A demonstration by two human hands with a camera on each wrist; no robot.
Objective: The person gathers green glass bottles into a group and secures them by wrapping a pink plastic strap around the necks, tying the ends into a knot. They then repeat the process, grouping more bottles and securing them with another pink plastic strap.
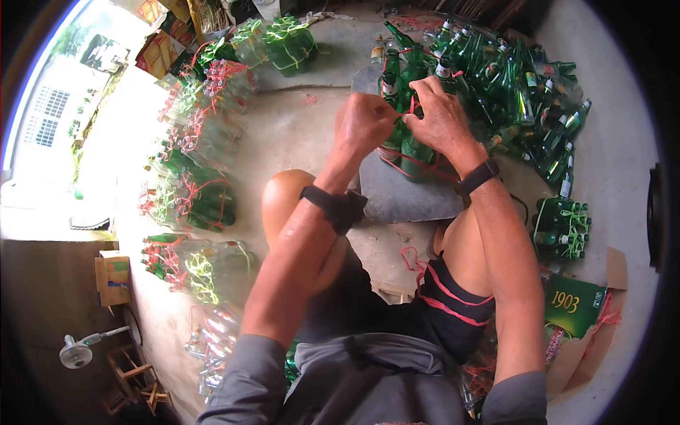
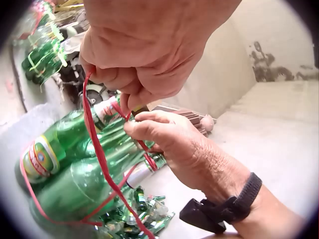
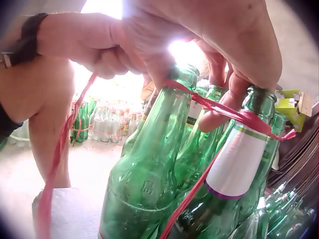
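Observation:
Red string (image 1: 413, 106) runs around a cluster of green bottles (image 1: 416, 152) standing on a grey slab. My left hand (image 1: 365, 124), fingers curled, grips the string above the bottle tops; a length hangs from that fist in the left wrist view (image 2: 102, 159). Close beside it, my right hand (image 1: 445, 122) has its thumb and a finger at the string by the necks, pinching it. In the right wrist view, string (image 3: 219, 107) crosses between two necks, and fingers of my right hand (image 3: 224, 40) reach down among them. The fingertips at the crossing are partly hidden.
Loose green bottles (image 1: 489, 71) lie piled at the back right. Bundles of tied bottles (image 1: 205, 191) line the left side. The grey slab (image 1: 404, 202) is under the cluster. A cardboard box (image 1: 616, 273) stands at the right, a fan (image 1: 75, 352) at lower left.

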